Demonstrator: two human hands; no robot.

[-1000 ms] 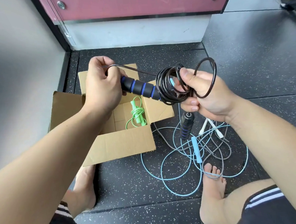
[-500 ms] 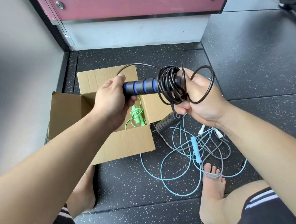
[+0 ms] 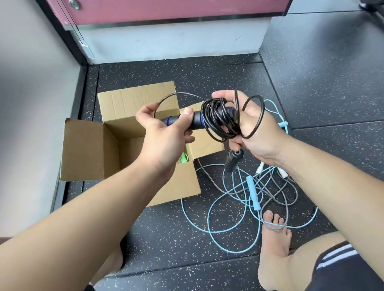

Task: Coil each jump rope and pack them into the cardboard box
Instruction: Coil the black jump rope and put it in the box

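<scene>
Green rope (image 3: 184, 157) sits in the cardboard box (image 3: 85, 151). Above it, left hand (image 3: 163, 135) and right hand (image 3: 261, 134) curl fingers round the almost-coiled black rope (image 3: 218, 121). Blue rope (image 3: 253, 195) and grey rope (image 3: 273, 227) lie loose beside the box.

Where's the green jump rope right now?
Head view, left of centre: the green jump rope lies inside the cardboard box, near its front right corner, mostly hidden behind the left hand and wrist.
</scene>
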